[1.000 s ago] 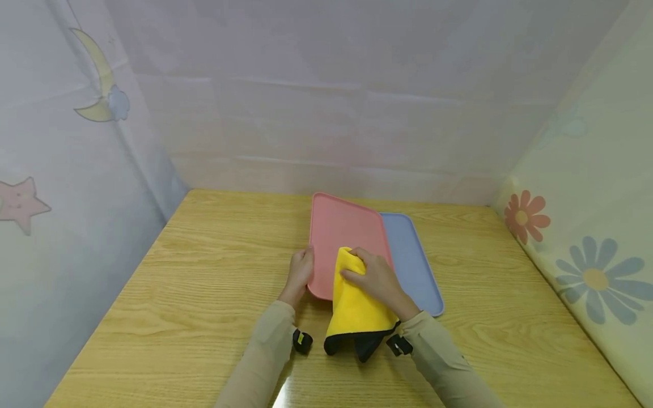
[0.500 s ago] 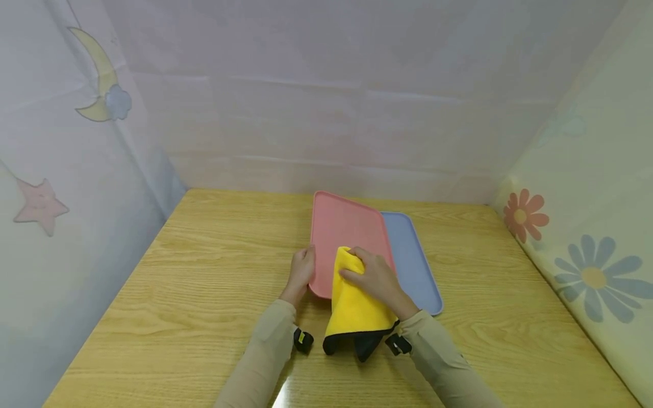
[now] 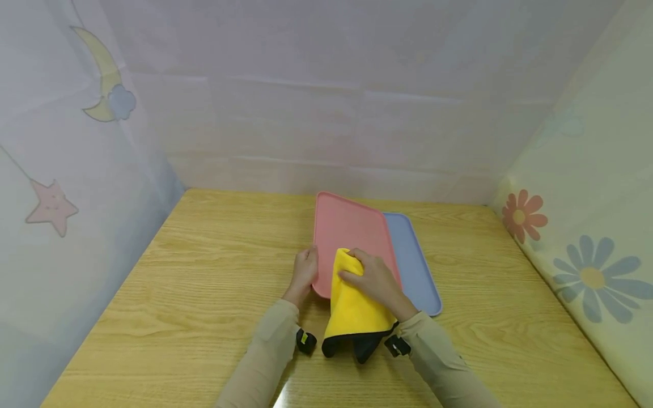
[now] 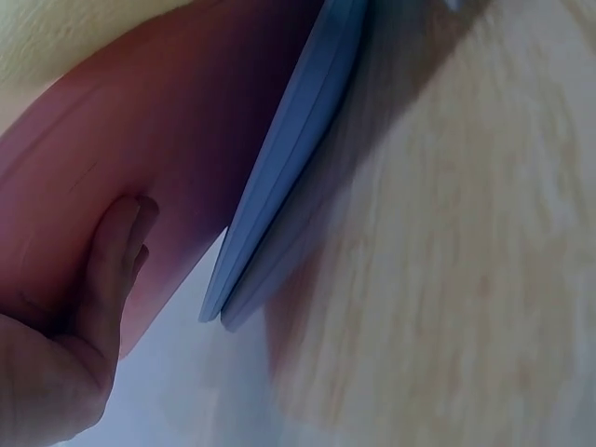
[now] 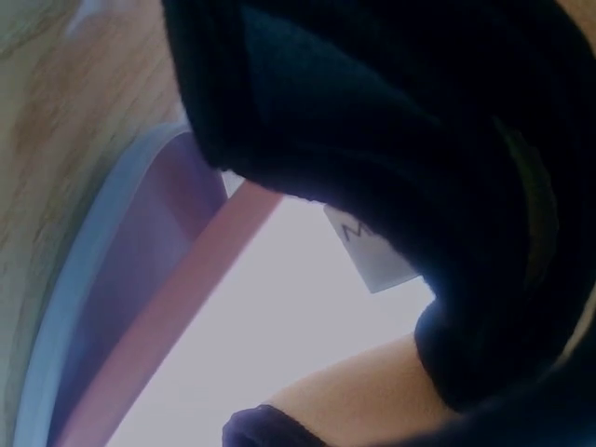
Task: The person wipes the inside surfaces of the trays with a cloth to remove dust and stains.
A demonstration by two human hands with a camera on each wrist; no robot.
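Note:
My left hand (image 3: pixel 304 269) grips the left edge of a pink tray (image 3: pixel 352 226), which is tilted up above the table. In the left wrist view, fingers (image 4: pixel 114 247) lie against the tray's underside (image 4: pixel 177 121). A yellow cloth with a black border (image 3: pixel 354 309) is held in my right hand (image 3: pixel 374 277), bunched between thumb and fingers over the tray's near right part. Its lower end hangs toward me, showing a dark reverse side; the right wrist view shows this dark side (image 5: pixel 354 84) and a small printed label (image 5: pixel 377 256). Behind the cloth, part of the tray is hidden.
A blue tray (image 3: pixel 415 272) lies on the wooden table (image 3: pixel 204 272) to the right, partly covered by the pink one. Printed fabric walls (image 3: pixel 285 113) enclose the table's back and sides. Black straps (image 3: pixel 306 342) sit at both wrists.
The pink tray and my left hand have shifted very slightly right. The right hand keeps its hold on the cloth, nearly in place. The head view has turned a little.

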